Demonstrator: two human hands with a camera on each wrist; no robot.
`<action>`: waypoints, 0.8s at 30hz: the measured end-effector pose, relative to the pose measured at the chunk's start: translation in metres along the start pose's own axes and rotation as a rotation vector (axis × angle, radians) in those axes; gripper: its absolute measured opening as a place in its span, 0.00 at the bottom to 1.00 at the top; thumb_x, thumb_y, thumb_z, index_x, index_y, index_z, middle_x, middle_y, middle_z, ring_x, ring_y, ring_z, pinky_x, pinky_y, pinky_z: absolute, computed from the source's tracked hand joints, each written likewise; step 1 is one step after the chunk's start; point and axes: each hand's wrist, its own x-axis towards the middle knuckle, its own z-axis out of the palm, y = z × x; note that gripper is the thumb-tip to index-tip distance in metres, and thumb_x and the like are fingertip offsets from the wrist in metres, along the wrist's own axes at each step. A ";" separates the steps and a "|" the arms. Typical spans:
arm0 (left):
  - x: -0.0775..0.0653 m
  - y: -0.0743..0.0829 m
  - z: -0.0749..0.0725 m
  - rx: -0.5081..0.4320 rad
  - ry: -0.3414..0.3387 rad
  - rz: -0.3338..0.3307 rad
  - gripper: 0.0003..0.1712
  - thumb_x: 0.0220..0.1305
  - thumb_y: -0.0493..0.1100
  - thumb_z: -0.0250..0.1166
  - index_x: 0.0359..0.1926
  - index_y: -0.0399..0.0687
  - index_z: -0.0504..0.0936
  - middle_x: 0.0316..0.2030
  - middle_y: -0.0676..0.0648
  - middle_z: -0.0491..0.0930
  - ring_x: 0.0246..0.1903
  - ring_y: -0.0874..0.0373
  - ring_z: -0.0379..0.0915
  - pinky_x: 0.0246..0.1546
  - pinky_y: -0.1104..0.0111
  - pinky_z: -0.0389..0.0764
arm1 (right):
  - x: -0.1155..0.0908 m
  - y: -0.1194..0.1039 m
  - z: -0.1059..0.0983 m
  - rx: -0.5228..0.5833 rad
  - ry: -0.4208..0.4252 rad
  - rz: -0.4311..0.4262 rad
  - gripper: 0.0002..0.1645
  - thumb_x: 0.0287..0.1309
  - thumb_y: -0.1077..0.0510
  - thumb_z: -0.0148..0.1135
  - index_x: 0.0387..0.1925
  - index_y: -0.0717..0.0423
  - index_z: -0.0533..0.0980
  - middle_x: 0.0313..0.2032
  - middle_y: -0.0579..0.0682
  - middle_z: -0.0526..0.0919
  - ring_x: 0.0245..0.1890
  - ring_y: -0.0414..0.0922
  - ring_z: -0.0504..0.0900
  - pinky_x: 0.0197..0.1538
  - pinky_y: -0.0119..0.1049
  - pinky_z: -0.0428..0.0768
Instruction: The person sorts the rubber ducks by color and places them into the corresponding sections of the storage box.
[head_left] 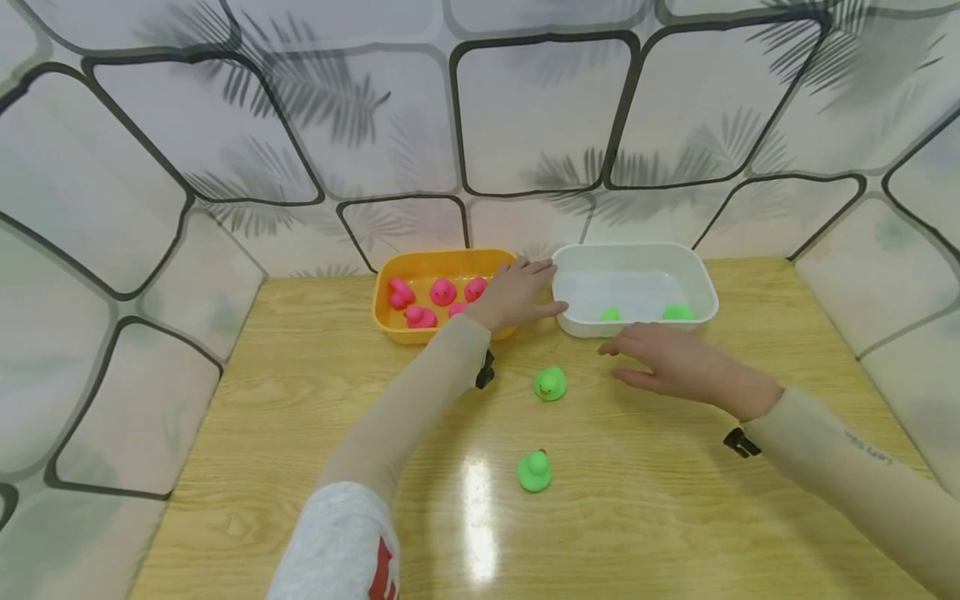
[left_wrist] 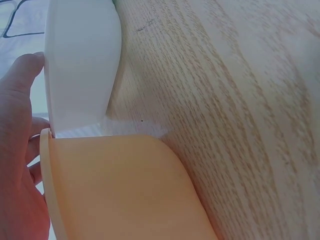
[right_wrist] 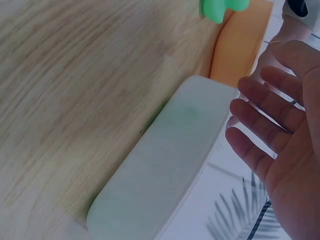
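Observation:
My left hand (head_left: 517, 293) reaches over the right end of an orange tub (head_left: 408, 336), fingers extended toward a white tub (head_left: 637, 327). In the left wrist view its thumb tip overlaps the white tub's rim (left_wrist: 48, 85). Several pink rubber ducks (head_left: 442, 292) lie in the orange tub. Palm down and fingers loosely extended, my right hand (head_left: 675, 362) hovers by the white tub's front wall and holds nothing. Inside that tub show two green rubber ducks (head_left: 677, 312), partly hidden by the front rim. To the left of this hand, a green duck (head_left: 551, 384) sits on the table.
Another green duck (head_left: 535, 472) stands nearer on the wooden table (head_left: 300, 400). Both tubs stand side by side at the table's back edge, against a patterned backdrop (head_left: 540, 117) that also rises at left and right.

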 end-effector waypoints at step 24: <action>0.001 -0.001 0.000 -0.016 -0.010 -0.004 0.47 0.74 0.72 0.52 0.81 0.50 0.60 0.80 0.49 0.57 0.77 0.45 0.53 0.76 0.46 0.57 | 0.016 -0.038 0.027 0.047 -0.008 -0.223 0.15 0.68 0.53 0.69 0.53 0.54 0.83 0.46 0.47 0.87 0.48 0.45 0.84 0.52 0.45 0.83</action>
